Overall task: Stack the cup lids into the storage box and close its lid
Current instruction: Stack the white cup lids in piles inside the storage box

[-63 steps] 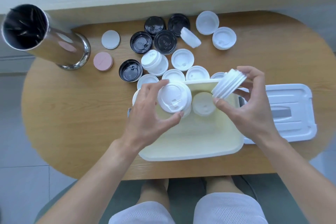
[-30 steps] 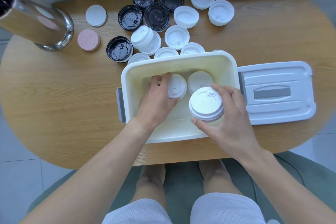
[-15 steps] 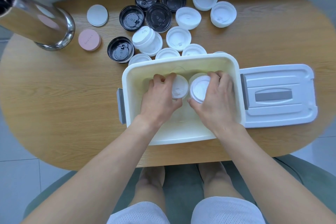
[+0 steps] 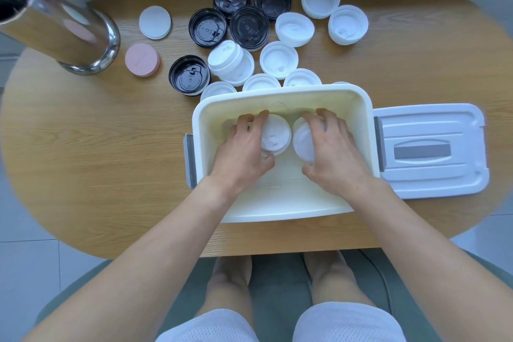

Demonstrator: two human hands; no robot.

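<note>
The white storage box (image 4: 280, 212) stands open on the wooden table in front of me. Both my hands are inside it. My left hand (image 4: 241, 150) grips a stack of white cup lids (image 4: 276, 134) at the box's far wall. Right beside it, my right hand (image 4: 334, 147) grips a second stack of white lids (image 4: 302, 141), thumb near its front edge. The box's own lid (image 4: 433, 150), white with a grey handle, lies flat on the table just right of the box. Several loose white lids (image 4: 279, 60) and black lids (image 4: 248, 28) lie behind the box.
A tall shiny metal cylinder (image 4: 69, 28) stands at the far left. A pink round disc (image 4: 142, 60) and a white round disc (image 4: 155, 22) lie beside it. Grey latches (image 4: 190, 161) stick out at the box's sides. A wall ledge runs behind the table.
Both hands have gone from above the box down into it with their lid stacks. The right-hand stack now sits beside the left one on the box floor.
</note>
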